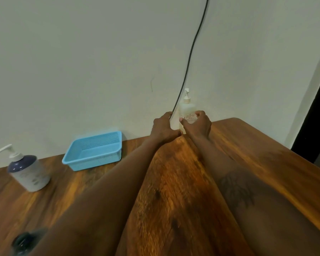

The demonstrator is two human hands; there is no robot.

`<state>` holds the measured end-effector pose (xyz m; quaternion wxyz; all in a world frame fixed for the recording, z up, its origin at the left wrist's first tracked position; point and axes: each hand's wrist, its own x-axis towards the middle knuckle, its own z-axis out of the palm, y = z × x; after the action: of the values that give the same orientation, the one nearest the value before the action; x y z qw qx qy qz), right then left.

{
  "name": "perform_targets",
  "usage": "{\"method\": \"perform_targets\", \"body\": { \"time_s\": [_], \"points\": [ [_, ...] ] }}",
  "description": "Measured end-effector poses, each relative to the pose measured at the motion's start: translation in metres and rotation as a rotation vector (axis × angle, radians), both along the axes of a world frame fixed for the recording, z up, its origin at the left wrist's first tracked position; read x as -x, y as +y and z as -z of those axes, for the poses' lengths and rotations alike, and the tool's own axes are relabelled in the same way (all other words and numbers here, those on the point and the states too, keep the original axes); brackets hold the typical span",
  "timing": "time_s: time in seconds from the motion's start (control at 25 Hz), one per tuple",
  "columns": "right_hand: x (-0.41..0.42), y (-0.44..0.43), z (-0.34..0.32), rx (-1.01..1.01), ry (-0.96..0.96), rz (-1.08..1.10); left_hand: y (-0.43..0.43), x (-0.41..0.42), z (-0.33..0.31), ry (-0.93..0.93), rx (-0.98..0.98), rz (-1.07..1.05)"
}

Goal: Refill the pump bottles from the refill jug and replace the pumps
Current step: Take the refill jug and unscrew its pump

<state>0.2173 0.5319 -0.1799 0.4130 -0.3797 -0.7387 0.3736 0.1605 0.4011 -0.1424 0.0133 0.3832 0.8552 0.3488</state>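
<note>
Pump bottle [186,109] stands at the back of the table [174,182], against the wall [81,71]. Our right hand [198,123] grips it. Our left hand [163,127] curls beside it, on bottle or cable [190,52] we cannot tell. Snagging that cable could tip it, we judge.

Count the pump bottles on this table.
2. A white translucent pump bottle stands by the wall, gripped by left hand and right hand; a grey, blue-shouldered pump bottle stands far left. The blurred dark object bottom left is unclear.
</note>
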Motion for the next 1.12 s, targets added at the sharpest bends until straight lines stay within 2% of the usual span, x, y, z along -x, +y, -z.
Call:
{"method": "perform_targets", "body": {
  "time_s": [0.24, 0.52, 0.76, 1.12],
  "points": [
    [0.036, 0.033, 0.016, -0.01, -0.073, -0.008, 0.035, 0.009, 0.021, -0.043, 0.005, -0.002],
    [0.041, 0.032, 0.006, -0.013, -0.099, 0.066, 0.018, 0.019, 0.026, -0.088, 0.008, -0.042],
    [-0.003, -0.028, 0.011, -0.132, -0.088, 0.01, -0.02, -0.002, 0.018, -0.143, 0.005, -0.101],
    [-0.095, -0.148, -0.012, -0.203, 0.02, -0.142, -0.126, -0.072, -0.002, -0.153, -0.12, -0.054]
  ]
}}
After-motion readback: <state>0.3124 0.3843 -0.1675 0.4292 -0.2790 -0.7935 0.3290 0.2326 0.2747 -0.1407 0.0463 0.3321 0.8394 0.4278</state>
